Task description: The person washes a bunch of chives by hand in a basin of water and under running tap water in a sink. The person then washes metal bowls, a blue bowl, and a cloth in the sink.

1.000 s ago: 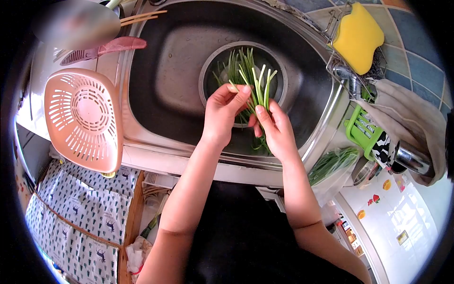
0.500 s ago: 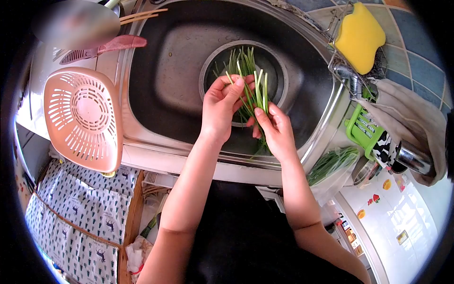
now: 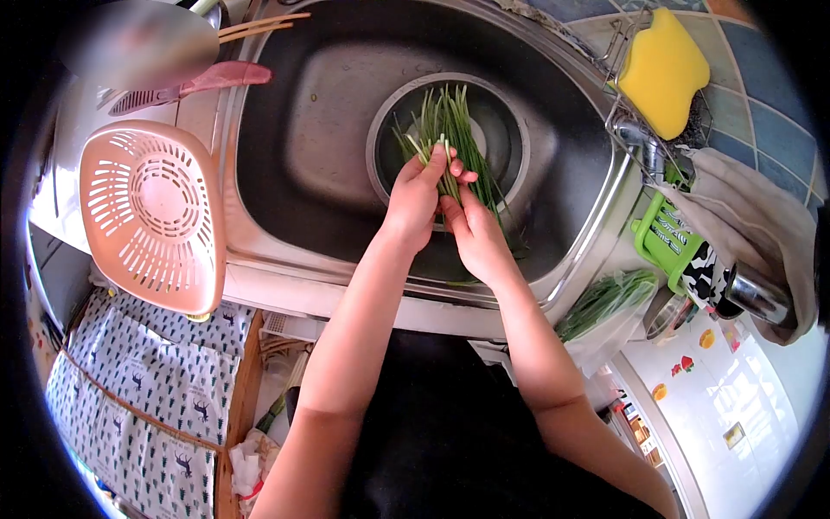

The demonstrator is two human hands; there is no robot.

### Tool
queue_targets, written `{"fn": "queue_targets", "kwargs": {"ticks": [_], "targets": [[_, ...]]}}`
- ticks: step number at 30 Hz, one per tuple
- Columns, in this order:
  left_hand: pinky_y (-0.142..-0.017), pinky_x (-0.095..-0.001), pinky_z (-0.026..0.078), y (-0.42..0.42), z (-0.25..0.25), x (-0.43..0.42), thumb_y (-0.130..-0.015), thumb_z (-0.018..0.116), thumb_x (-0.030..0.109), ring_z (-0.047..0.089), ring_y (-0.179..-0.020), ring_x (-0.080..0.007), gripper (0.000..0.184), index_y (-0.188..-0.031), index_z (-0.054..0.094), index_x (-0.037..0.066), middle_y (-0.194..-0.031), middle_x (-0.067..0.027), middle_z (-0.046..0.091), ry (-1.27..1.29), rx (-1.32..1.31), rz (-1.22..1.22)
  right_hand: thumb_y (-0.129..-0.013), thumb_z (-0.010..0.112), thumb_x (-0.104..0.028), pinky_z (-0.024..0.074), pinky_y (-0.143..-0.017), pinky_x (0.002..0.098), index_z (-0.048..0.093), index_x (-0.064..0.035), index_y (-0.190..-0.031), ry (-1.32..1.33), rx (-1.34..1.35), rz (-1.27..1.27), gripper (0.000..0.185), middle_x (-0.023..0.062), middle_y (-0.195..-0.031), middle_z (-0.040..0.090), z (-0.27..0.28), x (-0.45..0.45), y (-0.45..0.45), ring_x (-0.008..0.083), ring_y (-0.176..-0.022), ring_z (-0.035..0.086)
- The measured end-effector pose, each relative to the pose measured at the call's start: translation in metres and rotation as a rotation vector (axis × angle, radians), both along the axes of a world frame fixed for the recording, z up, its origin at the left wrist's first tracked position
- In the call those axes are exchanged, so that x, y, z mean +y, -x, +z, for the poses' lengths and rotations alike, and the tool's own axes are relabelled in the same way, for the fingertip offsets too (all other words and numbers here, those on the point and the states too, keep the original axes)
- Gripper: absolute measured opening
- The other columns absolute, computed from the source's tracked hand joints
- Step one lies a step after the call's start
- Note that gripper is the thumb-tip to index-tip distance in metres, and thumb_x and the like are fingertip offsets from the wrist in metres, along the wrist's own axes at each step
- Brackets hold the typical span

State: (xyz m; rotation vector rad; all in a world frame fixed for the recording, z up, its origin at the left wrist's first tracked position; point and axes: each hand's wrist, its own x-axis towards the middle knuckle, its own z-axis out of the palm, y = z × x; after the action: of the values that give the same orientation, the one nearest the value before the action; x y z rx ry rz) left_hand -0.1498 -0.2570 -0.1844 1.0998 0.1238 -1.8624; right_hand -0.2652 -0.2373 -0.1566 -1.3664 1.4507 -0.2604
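Green chives [image 3: 456, 112] lie over a round steel-rimmed bowl [image 3: 373, 130] inside the sink. My left hand [image 3: 418, 195] is closed around some of them, thumb on top, with their pale cut ends showing beside the thumb. Close against it, my right hand [image 3: 472, 227] pinches the same bunch lower down. Long leaves trail past the right hand toward the sink's near side. Some of my right fingertips show beyond the stalks, while my palms hide the middle of the bunch.
A pink colander [image 3: 194, 216] stands left of the sink [image 3: 294, 208]. Chopsticks [image 3: 259, 30] and a pink-handled tool [image 3: 226, 76] lie behind it. To the right are a yellow sponge [image 3: 664, 73], a green basket [image 3: 666, 242] and a plastic bag of chives [image 3: 609, 307].
My right hand has moved left, up against my left hand. Pale stalks that stood up in the right hand now sit gathered by my left thumb.
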Motion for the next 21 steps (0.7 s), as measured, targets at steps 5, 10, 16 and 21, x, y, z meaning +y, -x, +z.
{"fn": "queue_targets", "kwargs": {"ticks": [5,10,16,21], "targets": [[-0.07,-0.0285,0.045,0.013,-0.011,0.002,-0.1,0.042,0.024,0.049,-0.068,-0.0147,0.019,-0.092,0.049,0.007,-0.075,-0.0002,0.048,-0.196,0.187,0.252,-0.098,0.045,-0.02,0.0455,-0.069,0.044,0.05,-0.0008,-0.115,0.064,0.197,0.065,0.026,0.0224,-0.087,0.063,0.005,0.003,-0.002,0.0411,-0.08,0.061],[-0.07,-0.0322,0.044,-0.002,-0.06,0.007,-0.099,0.042,0.02,0.044,-0.064,-0.0153,0.016,-0.085,0.044,0.011,-0.07,0.0003,0.044,-0.207,0.188,0.524,-0.098,0.045,-0.023,0.046,-0.07,0.0459,0.049,0.001,-0.095,-0.144,0.28,0.191,0.024,0.0208,-0.085,0.064,0.022,0.016,0.007,0.0429,-0.084,0.06],[-0.073,-0.032,0.046,-0.019,-0.042,0.004,-0.098,0.042,0.028,0.054,-0.071,-0.0162,0.022,-0.083,0.045,0.012,-0.073,-0.0025,0.055,-0.364,-0.307,0.256,-0.099,0.043,-0.03,0.0482,-0.066,0.0492,0.047,-0.0004,-0.102,-0.102,0.142,-0.041,0.03,0.0217,-0.085,0.065,-0.008,0.012,0.023,0.0419,-0.078,0.063],[-0.085,-0.0329,0.045,0.001,-0.053,0.022,-0.098,0.044,0.024,0.058,-0.095,-0.0185,0.025,-0.106,0.056,0.004,-0.102,-0.0084,0.063,-0.229,-0.385,0.225,-0.097,0.046,-0.027,0.0458,-0.067,0.0534,0.044,0.0027,-0.104,0.039,0.256,0.064,0.03,0.0312,-0.081,0.06,-0.058,-0.019,-0.008,0.0465,-0.078,0.06]]}}
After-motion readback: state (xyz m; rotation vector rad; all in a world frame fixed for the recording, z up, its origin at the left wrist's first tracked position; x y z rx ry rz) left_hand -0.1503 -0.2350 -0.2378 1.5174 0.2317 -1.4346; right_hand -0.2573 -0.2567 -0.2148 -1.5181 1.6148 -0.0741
